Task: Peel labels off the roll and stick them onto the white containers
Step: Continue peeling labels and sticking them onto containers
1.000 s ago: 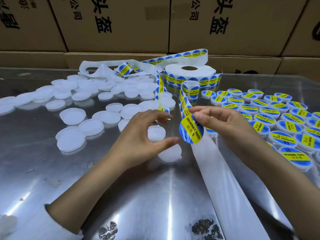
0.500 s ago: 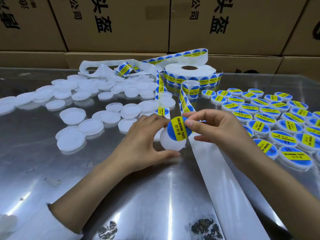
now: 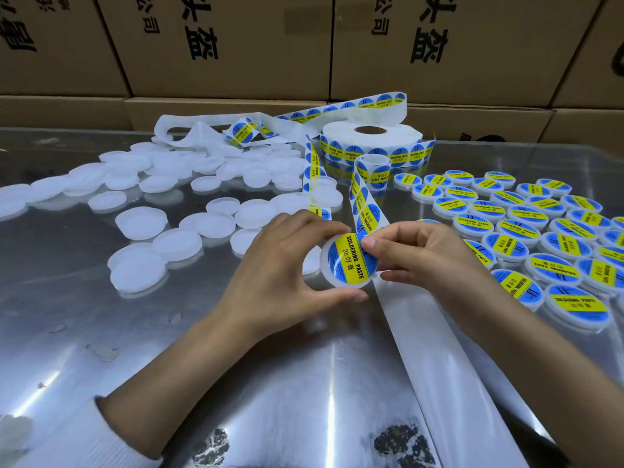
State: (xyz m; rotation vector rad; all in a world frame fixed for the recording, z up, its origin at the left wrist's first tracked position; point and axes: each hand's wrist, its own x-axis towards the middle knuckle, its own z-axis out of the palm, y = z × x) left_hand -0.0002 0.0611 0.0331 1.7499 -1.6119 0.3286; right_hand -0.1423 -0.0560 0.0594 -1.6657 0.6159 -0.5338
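Above the tabletop (image 3: 236, 383) your left hand (image 3: 280, 275) grips a white container (image 3: 329, 270); your right hand (image 3: 422, 255) pinches its label (image 3: 349, 261); plain containers (image 3: 141, 224) lie left, labelled containers (image 3: 540, 244) right, roll (image 3: 371, 140) behind.

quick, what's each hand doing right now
Left hand: holding the container by its rim.
Right hand: fingers on the label, pressing it onto the container.

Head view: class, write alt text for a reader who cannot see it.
A person's left hand holds a round white container while the right hand presses a blue and yellow label reading SOLDERING PASTE onto it. Unlabelled white containers lie to the left, labelled ones to the right, the label roll behind.
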